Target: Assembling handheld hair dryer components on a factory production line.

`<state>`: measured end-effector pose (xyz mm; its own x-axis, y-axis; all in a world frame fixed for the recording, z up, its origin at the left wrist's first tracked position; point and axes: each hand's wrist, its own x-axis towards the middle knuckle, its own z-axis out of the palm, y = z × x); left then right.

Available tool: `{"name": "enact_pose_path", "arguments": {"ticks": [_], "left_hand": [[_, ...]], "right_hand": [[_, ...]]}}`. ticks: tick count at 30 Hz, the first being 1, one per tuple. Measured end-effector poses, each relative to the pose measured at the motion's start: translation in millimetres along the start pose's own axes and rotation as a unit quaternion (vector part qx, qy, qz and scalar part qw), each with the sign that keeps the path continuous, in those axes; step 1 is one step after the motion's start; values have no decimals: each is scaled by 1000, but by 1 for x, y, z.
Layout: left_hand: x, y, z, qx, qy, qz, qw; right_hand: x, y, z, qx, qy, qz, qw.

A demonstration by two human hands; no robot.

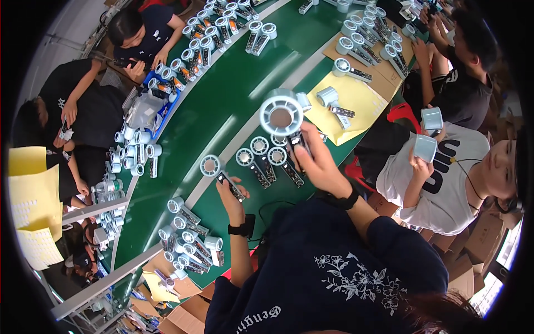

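Green conveyor belt [222, 92] curves through a busy workshop, and from our head view we look down on it and on the green bench [208, 205] alongside. Our left hand [229, 201] holds a pale grey-blue unit [223, 178] with a round, vaned head and a straight handle carrying a dark strip; thumb and fingers close around the handle, though we cannot tell how firmly they press. Our right hand [320, 170] grips a second unit [282, 103], its ring head facing up toward us, the thumb lying along the handle and the other fingers wrapped around it, partly hidden. Between our hands, a small group of similar units [259, 146] lies on the bench, ring heads pointing away from us. Off to our left, more units crowd into a cluster [192, 250]. Beyond our right hand, a yellow sheet [356, 92] bears a few pieces, and past it brown cardboard [384, 84] carries more. To our right, a person in a white shirt [445, 209] holds up two pale housings [425, 148]. Across the belt, people in dark clothes [149, 39] are near a long row of units with orange parts [194, 57].
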<state>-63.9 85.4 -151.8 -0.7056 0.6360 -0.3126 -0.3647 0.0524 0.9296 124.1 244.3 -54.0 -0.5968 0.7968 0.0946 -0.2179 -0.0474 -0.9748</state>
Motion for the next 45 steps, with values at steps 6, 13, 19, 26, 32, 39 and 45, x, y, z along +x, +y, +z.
{"name": "enact_pose_path", "arguments": {"ticks": [6, 13, 19, 26, 32, 39, 45], "left_hand": [[76, 15, 60, 105, -212, -36, 971], [181, 8, 84, 532, -342, 159, 758], [196, -14, 51, 433, -480, 103, 756], [184, -18, 26, 412, -466, 98, 777], [195, -14, -35, 402, -384, 157, 817], [257, 57, -232, 618, 251, 231, 708], [269, 66, -404, 711, 293, 11, 639]], "right_hand": [[29, 37, -109, 9, 112, 221, 969], [43, 130, -252, -267, 245, 176, 915], [51, 163, -267, -321, 149, 177, 918], [63, 186, -269, -422, 155, 123, 885], [63, 126, -187, -430, 255, 27, 865], [22, 61, -12, -284, 91, 123, 947], [-6, 53, 60, -166, -13, 266, 949]]}}
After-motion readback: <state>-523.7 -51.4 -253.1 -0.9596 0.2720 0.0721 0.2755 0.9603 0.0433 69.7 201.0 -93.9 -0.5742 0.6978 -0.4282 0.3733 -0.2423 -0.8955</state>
